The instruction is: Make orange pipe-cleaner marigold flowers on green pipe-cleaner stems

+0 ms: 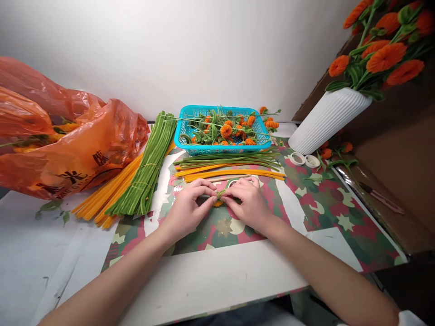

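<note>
Between my two hands is a small pipe-cleaner flower [218, 203], orange below with a green piece on top. My left hand [196, 201] pinches it from the left with thumb and forefinger. From the other side, my right hand [247, 199] pinches the green part in the same way. The fingertips nearly meet and hide much of the flower. Just beyond the hands lie loose orange pipe cleaners [234, 173] and green pipe cleaners [227, 159]. A roll of tape [233, 182] is partly hidden behind my right hand.
A blue basket [222, 148] of orange flowers stands at the back. Bundled green pipe cleaners [146, 172] lie over orange ones at left, beside an orange plastic bag [98, 136]. At right are a white vase [328, 118] of flowers, tape rolls [297, 158] and a pink-handled tool [387, 201].
</note>
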A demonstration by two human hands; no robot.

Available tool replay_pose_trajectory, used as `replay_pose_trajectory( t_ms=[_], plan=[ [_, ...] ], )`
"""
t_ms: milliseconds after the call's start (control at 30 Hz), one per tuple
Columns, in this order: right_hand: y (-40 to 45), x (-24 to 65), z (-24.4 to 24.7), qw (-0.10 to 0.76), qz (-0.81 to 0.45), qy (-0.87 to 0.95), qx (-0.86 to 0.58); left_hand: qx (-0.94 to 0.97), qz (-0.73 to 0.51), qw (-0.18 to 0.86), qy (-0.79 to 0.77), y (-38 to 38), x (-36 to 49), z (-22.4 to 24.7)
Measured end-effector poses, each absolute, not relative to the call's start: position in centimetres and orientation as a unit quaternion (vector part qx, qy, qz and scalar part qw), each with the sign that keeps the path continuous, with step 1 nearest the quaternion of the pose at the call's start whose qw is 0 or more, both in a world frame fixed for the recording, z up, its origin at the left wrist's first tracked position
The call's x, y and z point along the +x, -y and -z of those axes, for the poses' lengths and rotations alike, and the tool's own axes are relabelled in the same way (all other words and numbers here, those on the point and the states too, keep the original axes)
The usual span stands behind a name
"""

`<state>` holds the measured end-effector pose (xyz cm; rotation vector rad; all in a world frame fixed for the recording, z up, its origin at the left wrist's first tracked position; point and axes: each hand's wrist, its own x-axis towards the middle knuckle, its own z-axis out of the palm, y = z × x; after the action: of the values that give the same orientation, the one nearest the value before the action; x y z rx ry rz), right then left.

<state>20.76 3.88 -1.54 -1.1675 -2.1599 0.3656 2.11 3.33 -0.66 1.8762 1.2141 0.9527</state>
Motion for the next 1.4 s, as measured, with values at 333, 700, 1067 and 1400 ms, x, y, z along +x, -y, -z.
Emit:
replay_pose_trajectory(
  t_ms=[333, 700, 1067, 1400],
  plan=[
    [-4.3, 21.6, 1.2, 0.297, -0.156, 0.857, -0.391, 0.764, -0.281, 0.426, -0.395, -4.2, 1.1, -0.3],
    [-4.1, 21.7, 0.8, 0.301, -0.195, 0.851, -0.385, 0.750, -0.325, 0.391, -0.423, -3.7, 0.6, 0.4],
    [-4.4, 22.2, 0.5, 0.273, -0.176, 0.884, -0.337, 0.804, -0.269, 0.361, -0.389, -4.1, 0.3, -0.5],
    [-4.6, 21.6, 0.8, 0.262, -0.197, 0.866, -0.378, 0.772, -0.289, 0.334, -0.457, -3.9, 1.8, -0.1]
  ],
)
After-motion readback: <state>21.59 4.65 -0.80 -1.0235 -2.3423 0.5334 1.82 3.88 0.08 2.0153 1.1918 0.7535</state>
